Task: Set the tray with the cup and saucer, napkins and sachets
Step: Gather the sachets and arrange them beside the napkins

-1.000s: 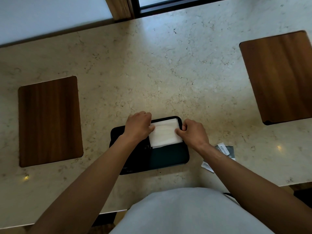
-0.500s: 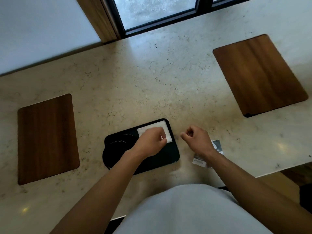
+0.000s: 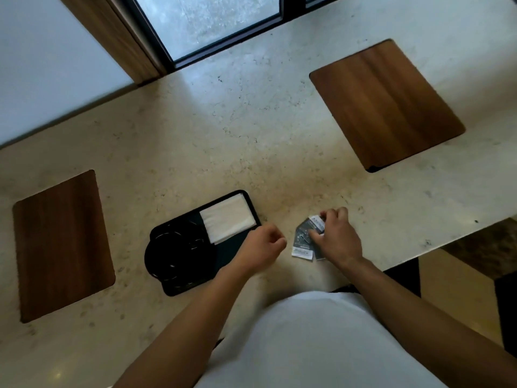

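A black tray (image 3: 235, 254) lies on the marble counter in front of me. White napkins (image 3: 227, 217) are stacked flat in its far right part. A black cup and saucer (image 3: 174, 249) sit in its left part. Grey and white sachets (image 3: 303, 240) lie on the counter just right of the tray. My right hand (image 3: 337, 236) is on the sachets, fingers pinching the far ones. My left hand (image 3: 264, 245) hovers over the tray's right edge, loosely curled, holding nothing.
Two wooden placemats lie on the counter, one at the left (image 3: 60, 245) and one at the far right (image 3: 386, 103). The counter's edge (image 3: 453, 242) cuts in at the right. A window (image 3: 207, 21) is at the back.
Both hands have left the napkins, which stay on the tray. My right hand moved right onto the sachets. My left hand drew back to the tray's right edge. The camera tilted up.
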The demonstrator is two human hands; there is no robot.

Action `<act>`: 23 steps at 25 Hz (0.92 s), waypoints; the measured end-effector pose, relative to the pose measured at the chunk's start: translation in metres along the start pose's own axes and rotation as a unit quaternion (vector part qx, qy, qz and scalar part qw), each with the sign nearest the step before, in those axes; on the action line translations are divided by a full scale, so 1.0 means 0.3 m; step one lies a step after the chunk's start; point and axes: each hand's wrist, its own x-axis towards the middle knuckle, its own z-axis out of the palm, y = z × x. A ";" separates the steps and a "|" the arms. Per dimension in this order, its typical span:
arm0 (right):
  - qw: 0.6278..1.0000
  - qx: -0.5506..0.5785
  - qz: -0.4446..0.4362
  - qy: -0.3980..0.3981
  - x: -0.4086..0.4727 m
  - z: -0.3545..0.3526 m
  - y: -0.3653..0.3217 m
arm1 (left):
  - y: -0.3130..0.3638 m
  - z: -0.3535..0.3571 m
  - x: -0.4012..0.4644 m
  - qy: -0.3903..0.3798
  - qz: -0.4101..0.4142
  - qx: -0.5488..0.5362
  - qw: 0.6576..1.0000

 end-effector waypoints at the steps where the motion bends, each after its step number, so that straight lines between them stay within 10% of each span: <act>1: 1.000 0.000 -0.002 -0.003 0.004 0.000 -0.003 | -0.001 0.013 -0.001 0.001 -0.016 -0.019 1.000; 17: 0.921 0.293 -0.144 -0.214 -0.096 -0.051 -0.129 | -0.041 0.066 -0.104 0.005 -0.067 -0.328 0.942; 23: 0.958 0.212 -0.131 -0.143 -0.110 -0.013 -0.107 | -0.097 0.141 -0.197 -0.005 -0.126 -0.433 0.892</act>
